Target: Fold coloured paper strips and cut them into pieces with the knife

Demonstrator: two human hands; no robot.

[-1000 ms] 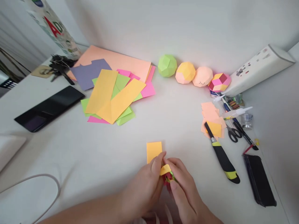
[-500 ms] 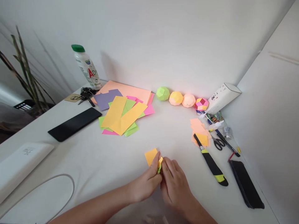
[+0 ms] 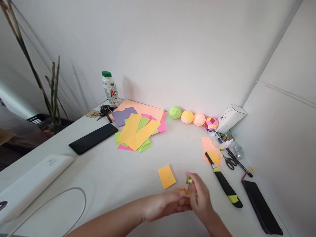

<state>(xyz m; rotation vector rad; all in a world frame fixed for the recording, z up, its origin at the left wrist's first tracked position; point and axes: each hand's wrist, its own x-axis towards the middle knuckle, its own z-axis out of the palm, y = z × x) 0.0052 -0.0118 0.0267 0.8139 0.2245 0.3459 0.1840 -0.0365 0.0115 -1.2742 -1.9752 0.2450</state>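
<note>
My left hand lies palm up near the table's front, thumb and fingers closed on a small orange piece of paper. Against it my right hand is curled, fingers closed round a small folded green paper piece. A bit of pink shows by the right fingers. The fingers hide much of both pieces, and I cannot tell whether they are joined. Just beyond my left hand, a flat orange paper rectangle rests on the white table.
Coloured paper strips lie at the back left. Several faceted paper balls line the wall. A utility knife, scissors and a black phone are on the right; a white bottle and black slab are left.
The view has shifted. My hands have turned and moved right, away from the flat orange rectangle, which now shows whole. The left palm has rolled upward; the right hand has lifted its fingers.
</note>
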